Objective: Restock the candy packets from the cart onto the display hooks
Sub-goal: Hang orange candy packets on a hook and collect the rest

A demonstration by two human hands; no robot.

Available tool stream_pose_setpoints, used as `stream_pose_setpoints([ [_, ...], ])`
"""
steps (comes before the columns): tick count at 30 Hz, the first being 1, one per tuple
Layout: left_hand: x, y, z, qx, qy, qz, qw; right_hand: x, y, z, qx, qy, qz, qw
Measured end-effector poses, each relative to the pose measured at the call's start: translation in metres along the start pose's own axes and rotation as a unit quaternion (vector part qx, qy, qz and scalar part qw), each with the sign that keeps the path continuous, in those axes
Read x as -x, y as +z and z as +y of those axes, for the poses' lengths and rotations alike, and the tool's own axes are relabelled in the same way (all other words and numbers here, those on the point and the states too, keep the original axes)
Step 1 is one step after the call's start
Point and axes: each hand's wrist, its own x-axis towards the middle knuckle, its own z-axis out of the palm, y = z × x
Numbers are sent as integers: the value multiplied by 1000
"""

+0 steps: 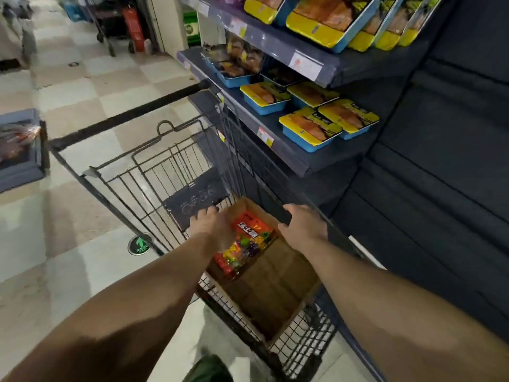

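Head view: my left hand [212, 226] rests fingers-down on the candy packet [245, 244] in the cardboard box [275, 285] inside the cart [154, 172]; grasp indeterminate. My right hand [301, 226] grips the box rim.

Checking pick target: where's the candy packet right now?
Head view, lower centre: the candy packet lies in the cardboard box inside the cart, between the left hand and right hand.
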Motion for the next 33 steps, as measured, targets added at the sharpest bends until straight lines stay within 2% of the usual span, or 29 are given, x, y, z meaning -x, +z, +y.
stream_pose_setpoints([
  [11,-166,50,-31,-107,142,-149,973,-84,89,-24,-22,210,-83,974],
  [17,-213,95,-50,-68,162,-217,960,-101,145,-33,-106,286,-122,945],
  [23,-250,162,-69,-39,139,-284,948,-126,211,-17,-204,352,-135,904],
  [27,-279,216,-84,-5,108,-316,943,-150,264,-2,-255,366,-147,883],
  [29,-288,242,-90,49,76,-333,939,-159,286,5,-302,381,-124,865],
  [33,-291,279,-89,167,4,-289,943,-177,313,17,-384,391,-85,832],
])
